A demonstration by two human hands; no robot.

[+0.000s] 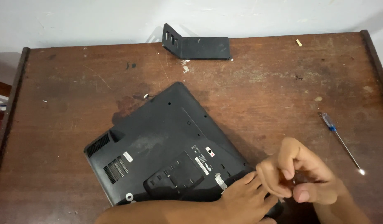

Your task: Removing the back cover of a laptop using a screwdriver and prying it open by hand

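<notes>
One upturned black laptop [166, 153], one blue-handled screwdriver [340, 142], one bent black cover panel [197, 45], one wooden table [262, 83], two bare hands, left [245, 201], right [301, 172]

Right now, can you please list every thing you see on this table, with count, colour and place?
laptop: one, black, underside up, lying askew on the near middle of the table.
L-shaped panel: one, black, far edge, middle.
screwdriver: one, blue handle with metal shaft, right side.
table: one, brown wood, scuffed.
left hand: one, resting flat on the laptop's near right corner.
right hand: one, fingers curled in a pinch beside that corner; what it pinches is too small to tell.
</notes>
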